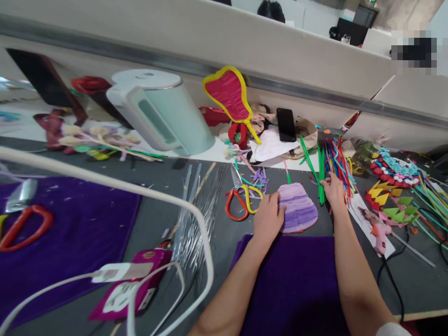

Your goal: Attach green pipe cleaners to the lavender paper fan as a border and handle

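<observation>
Unclenched, the left hand (269, 215) rests on the near-left edge of the striped piece (301, 208); the right hand (333, 190) touches green sticks (321, 165), pinching unclear. Beyond the purple cloth (297, 275), that piece looks fully covered; the sticks lie unattached.

Two hands (269, 217) and one striped purple piece (300, 207) are mid-scene. There are two pairs of scissors (238, 185) and two purple cloths (294, 284), plus one kettle (175, 116) and one phone (286, 125) far, one glue gun (381, 235) right.
</observation>
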{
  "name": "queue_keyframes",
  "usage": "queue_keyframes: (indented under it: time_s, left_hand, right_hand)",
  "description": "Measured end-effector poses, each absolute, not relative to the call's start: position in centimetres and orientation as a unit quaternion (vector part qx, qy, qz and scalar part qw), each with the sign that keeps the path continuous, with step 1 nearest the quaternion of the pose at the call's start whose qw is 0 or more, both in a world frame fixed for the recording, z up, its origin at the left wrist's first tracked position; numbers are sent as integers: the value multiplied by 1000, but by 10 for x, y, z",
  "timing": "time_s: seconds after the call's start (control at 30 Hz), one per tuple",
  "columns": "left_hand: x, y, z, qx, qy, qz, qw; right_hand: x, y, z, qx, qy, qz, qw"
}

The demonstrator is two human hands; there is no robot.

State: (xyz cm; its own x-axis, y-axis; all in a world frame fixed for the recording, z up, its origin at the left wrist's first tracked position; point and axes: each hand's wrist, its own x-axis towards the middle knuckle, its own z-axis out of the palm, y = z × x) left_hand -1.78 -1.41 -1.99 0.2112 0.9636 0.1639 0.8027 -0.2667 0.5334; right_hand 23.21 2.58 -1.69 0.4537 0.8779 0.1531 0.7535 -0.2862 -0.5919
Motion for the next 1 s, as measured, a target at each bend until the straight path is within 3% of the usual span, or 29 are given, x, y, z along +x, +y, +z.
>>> queue_keyframes:
  time_s: [0.23,0.33,0.47,0.67,0.9,1.0]
  left_hand:
    - [-17,-14,-17,756,587,236,166]
    - [-18,-14,-19,756,582,250,165]
    - [-18,-13,-21,745,572,296,175]
    - [-17,-13,-16,708,524,411,235]
    - [-15,-13,-15,679,496,456,292]
    - [-13,-13,-13,633,485,480,365]
  right_hand:
    - [228,22,-7,-827,-486,101,264]
    - [231,23,-7,-812,-437,143,359]
    - [237,23,-4,-720,-313,318,532]
    - [239,22,7,-651,-290,409,570]
    - [229,20,11,-641,-290,354,617]
    - [224,17,22,-619,-303,350,635]
